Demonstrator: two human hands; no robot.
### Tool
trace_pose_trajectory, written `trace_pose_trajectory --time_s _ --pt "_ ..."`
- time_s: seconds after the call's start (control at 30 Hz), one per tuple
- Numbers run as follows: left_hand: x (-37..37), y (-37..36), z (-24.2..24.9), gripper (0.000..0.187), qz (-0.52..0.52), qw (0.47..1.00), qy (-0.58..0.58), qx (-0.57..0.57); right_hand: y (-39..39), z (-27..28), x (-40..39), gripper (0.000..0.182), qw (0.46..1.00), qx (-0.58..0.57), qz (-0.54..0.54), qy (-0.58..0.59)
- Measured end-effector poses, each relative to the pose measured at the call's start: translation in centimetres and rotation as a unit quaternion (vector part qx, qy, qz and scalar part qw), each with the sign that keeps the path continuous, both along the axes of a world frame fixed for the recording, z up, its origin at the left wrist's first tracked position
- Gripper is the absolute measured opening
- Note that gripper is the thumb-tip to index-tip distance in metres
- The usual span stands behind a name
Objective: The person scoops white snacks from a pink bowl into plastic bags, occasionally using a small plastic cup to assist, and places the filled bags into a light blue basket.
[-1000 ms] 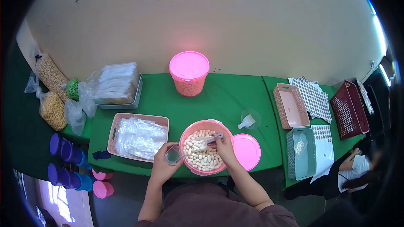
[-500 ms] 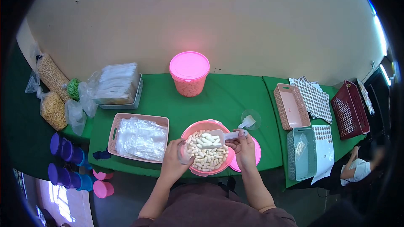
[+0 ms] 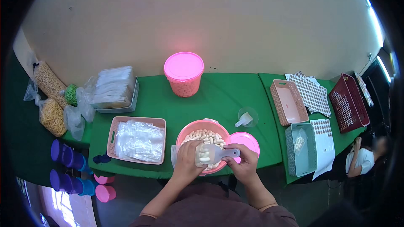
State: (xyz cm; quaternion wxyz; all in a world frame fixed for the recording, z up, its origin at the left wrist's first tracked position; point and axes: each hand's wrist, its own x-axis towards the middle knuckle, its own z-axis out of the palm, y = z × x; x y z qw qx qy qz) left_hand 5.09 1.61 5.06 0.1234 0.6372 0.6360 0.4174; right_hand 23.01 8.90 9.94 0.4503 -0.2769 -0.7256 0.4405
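My right hand (image 3: pixel 242 161) is closed on the handle of a white plastic scoop (image 3: pixel 227 153). Its mouth is tipped left into the opening of a clear plastic bag (image 3: pixel 173 155), which my left hand (image 3: pixel 188 159) grips. Pale, oblong pieces (image 3: pixel 204 154) show at the scoop's mouth, beside my left fingers. Under both hands stands a pink tub (image 3: pixel 181 135) holding many of the same pieces. My left hand hides part of the bag.
A pink basket of clear bags (image 3: pixel 162 143) stands left, and a lidded pink tub (image 3: pixel 184 73) at the back. A pink lid (image 3: pixel 246 143) and a small scoop (image 3: pixel 243 120) lie right. Farther right are baskets (image 3: pixel 301 169), sticker sheets (image 3: pixel 309 94) and a seated person (image 3: pixel 360 162).
The loaded scoop has moved from above the tub into the bag's opening and tilted toward it. Both hands have come closer together, and my left hand has moved right.
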Motion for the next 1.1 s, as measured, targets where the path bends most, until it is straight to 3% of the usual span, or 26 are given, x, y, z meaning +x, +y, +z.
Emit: trace_pose_trajectory --time_s 0.17,0.3,0.4,0.43,0.53,0.6,0.7,1.1 --pt "-0.1 -0.4 0.0 0.068 0.004 1.0 -0.015 0.0 -0.1 0.9 0.7 0.027 0.997 0.072 -0.015 0.002" --pt "-1.1 -0.8 0.0 0.054 0.041 0.998 -0.047 0.003 0.9 0.2 0.3 0.018 0.992 0.063 -0.102 0.047" --pt "-2.4 -1.5 -0.3 0.049 0.038 0.993 -0.1 -0.04 2.6 -3.2 0.2 0.018 0.992 -0.089 -0.075 -0.056" --pt "-2.6 -1.6 -0.4 0.049 0.039 0.988 -0.136 -0.067 2.7 -5.6 0.2 0.018 0.979 -0.122 -0.035 -0.16" --pt "-2.9 -1.4 -0.3 0.05 0.083 0.994 -0.064 0.006 1.7 -8.5 -0.6 0.018 0.971 -0.185 -0.007 -0.154" --pt "-3.0 -1.2 0.0 0.051 0.095 0.993 -0.075 0.001 1.2 -8.4 -1.2 0.018 0.95 -0.28 0.013 -0.138" --pt "-3.3 -1.1 -0.3 0.052 0.109 0.991 -0.083 0.001 1.4 -8.6 -1.5 0.021 0.938 -0.325 0.035 -0.116" --pt "-3.8 -1.1 -0.5 0.054 0.128 0.99 -0.066 0.01 2.9 -9.7 -0.3 0.028 0.873 -0.481 -0.028 0.069"
